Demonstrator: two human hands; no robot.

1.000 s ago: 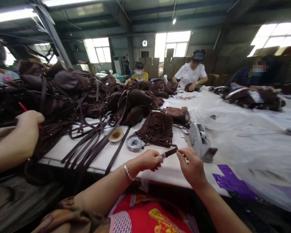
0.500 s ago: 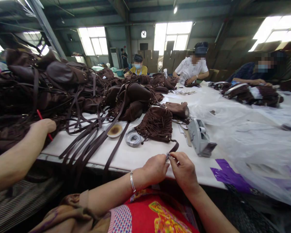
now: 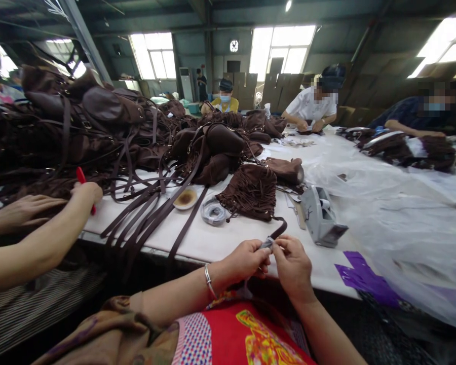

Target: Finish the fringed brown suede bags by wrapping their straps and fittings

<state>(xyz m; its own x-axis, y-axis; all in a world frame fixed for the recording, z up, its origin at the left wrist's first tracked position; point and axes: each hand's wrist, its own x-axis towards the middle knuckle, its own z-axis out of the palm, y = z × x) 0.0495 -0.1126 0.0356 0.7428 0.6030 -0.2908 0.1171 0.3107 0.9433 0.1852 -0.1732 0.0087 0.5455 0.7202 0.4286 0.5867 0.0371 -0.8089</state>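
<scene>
Head view: dark brown strap (image 3: pixel 281 227) bears grey wrapping (image 3: pixel 266 244).

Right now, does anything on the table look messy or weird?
Nothing looks plainly broken or spilled. But several long brown straps dangle over the near edge of the table, a bit untidy, and the white dish has a brown patch inside; I can't tell whether it's stain or liquid.

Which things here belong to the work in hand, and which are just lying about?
Belongs: thin greyish wrapping in the left hand and right hand; flat dark-brown strap; dark-brown fringed bag, apparently joined to it.

Lying about, apparently: round white brown-stained dish; purple plastic sheet; grey boxy dispenser, coiled greyish roll (possibly related).
</scene>
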